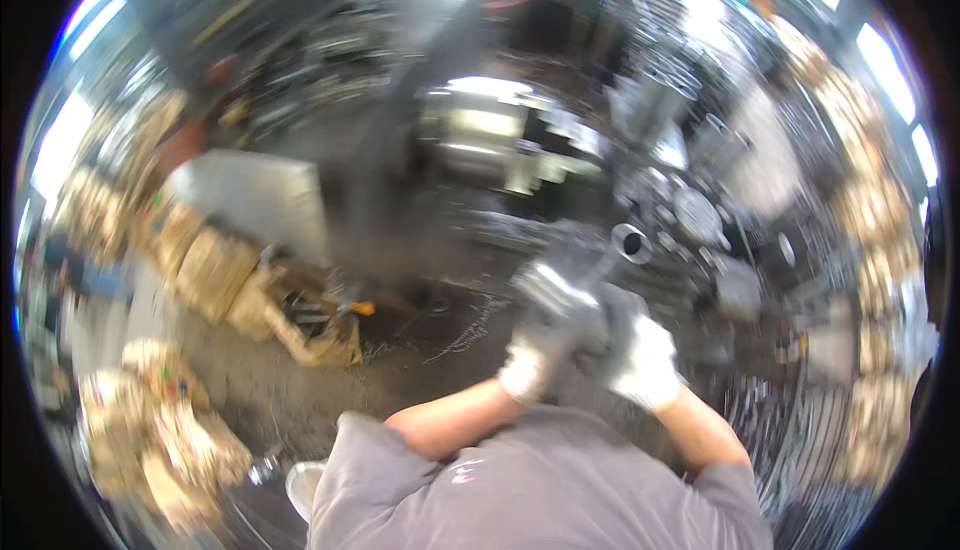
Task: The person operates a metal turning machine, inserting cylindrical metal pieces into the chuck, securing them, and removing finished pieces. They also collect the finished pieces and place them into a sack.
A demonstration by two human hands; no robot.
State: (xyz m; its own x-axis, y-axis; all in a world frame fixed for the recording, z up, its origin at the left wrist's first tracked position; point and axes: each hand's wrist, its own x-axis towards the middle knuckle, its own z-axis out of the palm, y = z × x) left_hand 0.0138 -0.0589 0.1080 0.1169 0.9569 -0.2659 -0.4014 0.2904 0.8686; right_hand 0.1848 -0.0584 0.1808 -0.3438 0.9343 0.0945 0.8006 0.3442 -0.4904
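Both my hands wear gloves with dark grey palms and white cuffs, and motion smears them. My left hand (545, 335) is closed on a shiny metal cylinder (562, 288) in front of my chest. Close beside it on the right is my right hand (632, 345), its fingers too blurred to read. Just beyond my hands shows a metal tube (632, 243) with a dark round opening; what supports it I cannot make out. Farther ahead stands a machine with a large shiny metal drum (482, 128).
Several metal parts, among them a round disc (697, 216), crowd a dark surface on the right. An open sack (318, 328) of metal pieces lies left, near a grey panel (255, 195). More tan sacks (155, 430) sit lower left, with others (868, 210) along the far right.
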